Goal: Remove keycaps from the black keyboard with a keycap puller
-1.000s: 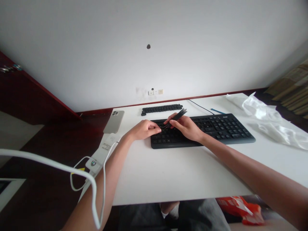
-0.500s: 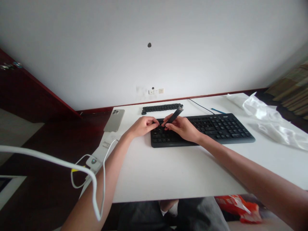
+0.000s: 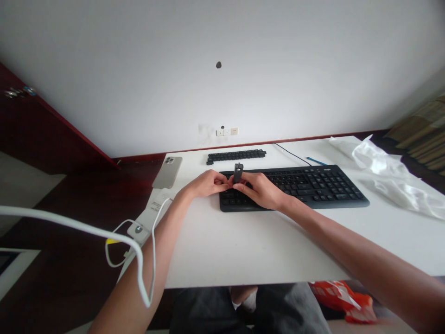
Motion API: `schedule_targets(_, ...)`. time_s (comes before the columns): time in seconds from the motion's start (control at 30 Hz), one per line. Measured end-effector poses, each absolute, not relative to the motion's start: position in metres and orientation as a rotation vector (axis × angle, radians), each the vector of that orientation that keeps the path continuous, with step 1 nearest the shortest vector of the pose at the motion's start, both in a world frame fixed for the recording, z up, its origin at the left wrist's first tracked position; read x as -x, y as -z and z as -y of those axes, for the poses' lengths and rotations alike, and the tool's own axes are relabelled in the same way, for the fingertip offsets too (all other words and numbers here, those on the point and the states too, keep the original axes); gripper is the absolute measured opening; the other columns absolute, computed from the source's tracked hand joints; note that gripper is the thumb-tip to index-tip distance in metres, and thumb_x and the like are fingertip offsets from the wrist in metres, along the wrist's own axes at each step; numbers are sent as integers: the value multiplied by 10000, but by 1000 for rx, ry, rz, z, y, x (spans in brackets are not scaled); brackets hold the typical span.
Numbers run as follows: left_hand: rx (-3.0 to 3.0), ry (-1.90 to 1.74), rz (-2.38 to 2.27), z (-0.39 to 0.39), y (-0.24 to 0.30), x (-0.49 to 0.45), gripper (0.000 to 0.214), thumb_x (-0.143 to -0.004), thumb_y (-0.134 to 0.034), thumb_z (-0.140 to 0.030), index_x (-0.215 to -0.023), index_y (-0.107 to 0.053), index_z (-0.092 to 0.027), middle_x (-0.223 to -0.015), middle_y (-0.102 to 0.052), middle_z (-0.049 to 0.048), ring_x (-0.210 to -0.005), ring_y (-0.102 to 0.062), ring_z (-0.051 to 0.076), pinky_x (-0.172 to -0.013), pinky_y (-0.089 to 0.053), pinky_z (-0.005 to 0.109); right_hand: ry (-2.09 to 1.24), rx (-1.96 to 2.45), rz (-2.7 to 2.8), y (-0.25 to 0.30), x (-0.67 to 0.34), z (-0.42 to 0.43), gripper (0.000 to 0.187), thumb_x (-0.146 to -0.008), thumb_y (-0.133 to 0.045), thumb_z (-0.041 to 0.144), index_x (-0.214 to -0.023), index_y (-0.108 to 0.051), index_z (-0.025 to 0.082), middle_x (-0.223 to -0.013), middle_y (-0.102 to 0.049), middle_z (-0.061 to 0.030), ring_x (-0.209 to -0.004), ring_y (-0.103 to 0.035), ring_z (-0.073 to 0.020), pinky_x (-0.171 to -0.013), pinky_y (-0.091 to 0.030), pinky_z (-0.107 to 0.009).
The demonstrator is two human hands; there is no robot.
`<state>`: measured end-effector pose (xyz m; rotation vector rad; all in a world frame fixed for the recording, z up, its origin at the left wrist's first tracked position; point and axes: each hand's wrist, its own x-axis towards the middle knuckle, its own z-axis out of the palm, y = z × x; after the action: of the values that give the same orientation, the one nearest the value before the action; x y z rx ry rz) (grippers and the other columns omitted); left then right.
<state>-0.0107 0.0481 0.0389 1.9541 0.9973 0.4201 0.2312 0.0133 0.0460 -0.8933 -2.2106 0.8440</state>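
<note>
A black computer keyboard lies flat on the white table. Over its left end, my right hand is closed round a slim black keycap puller, which stands nearly upright with its notched end on top. The lower end of the puller is hidden by fingers. My left hand has thumb and fingertips pinched together at the keyboard's left edge, touching or almost touching the right fingertips. Whatever is in that pinch is too small to make out. Behind the keyboard, loose black keycaps are lined up in rows.
A phone lies at the table's left edge, near a white device with a white cable looping over my left forearm. A blue stick-like tool and crumpled white plastic wrap lie behind and right of the keyboard.
The puller has swung from leaning right to nearly upright, and my right hand has moved slightly left. Both hands' fingertips are now closer together.
</note>
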Motion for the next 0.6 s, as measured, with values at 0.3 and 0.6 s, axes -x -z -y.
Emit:
schedule_targets(0.3,-1985,-384,-1015,-46,-41,12,224,-803,-747,-381,-847,-776,-164,-571,-369,-72,-552,-306,88,-541,-201,259,-879,785,2228,-38,-234,-12,412,-1024,-535,591,-1119,-716,233,-994,-742,-87,-893,-688,-280,-827,-544,-396)
schedule_targets(0.6,-2094,-496,-1064,-41,-37,-1,209,-818,-765,-384,-878,-794,-186,-632,-495,-49,-600,-405,102,-573,-282,249,-821,775,2289,-41,-237,-10,303,-1071,-483,451,-1102,-682,224,-1035,-736,-82,-875,-673,-243,-821,-531,-376)
